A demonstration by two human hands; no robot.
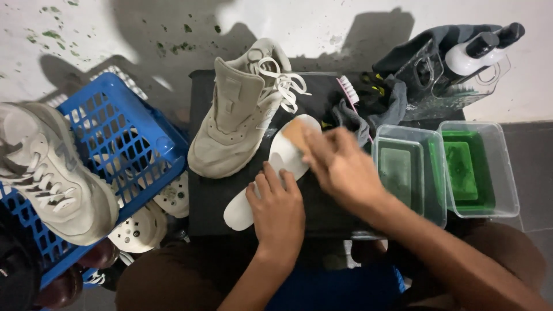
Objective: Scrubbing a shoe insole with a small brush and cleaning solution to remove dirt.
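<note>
On the black work surface (213,201) at the centre of the head view lies a white insole (276,167), running from seven o'clock up toward one o'clock. The left hand (276,213) presses flat on its lower part, fingers spread and laid over it. The right hand (340,167) is blurred, fingers curled around a tan brush (295,132) resting on the insole's upper end. At eleven o'clock of the insole stands a beige sneaker (242,115). At three o'clock sit two clear tubs of green liquid (472,167). At nine o'clock, a blue basket (127,138) carries another sneaker (52,173).
</note>
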